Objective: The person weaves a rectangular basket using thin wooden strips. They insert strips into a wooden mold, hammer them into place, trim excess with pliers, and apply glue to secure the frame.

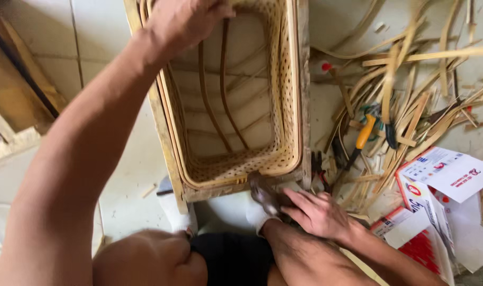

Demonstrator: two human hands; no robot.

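A rectangular woven cane basket [286, 95] set in a wooden frame [304, 106] stands on the floor in front of me. My left hand [183, 18] grips the frame's far rim at the top. My right hand [318, 212] holds a small dark hammer [262, 191] whose head rests against the near edge of the frame. Two thin curved cane ribs [223, 90] run down inside the basket.
Loose cane strips and offcuts [411, 79] lie scattered at the right, with orange-handled pliers [364, 132] among them. Opened white-and-red cardboard boxes [437, 196] sit at the lower right. Wooden pieces [13, 95] lie at the left on pale floor tiles.
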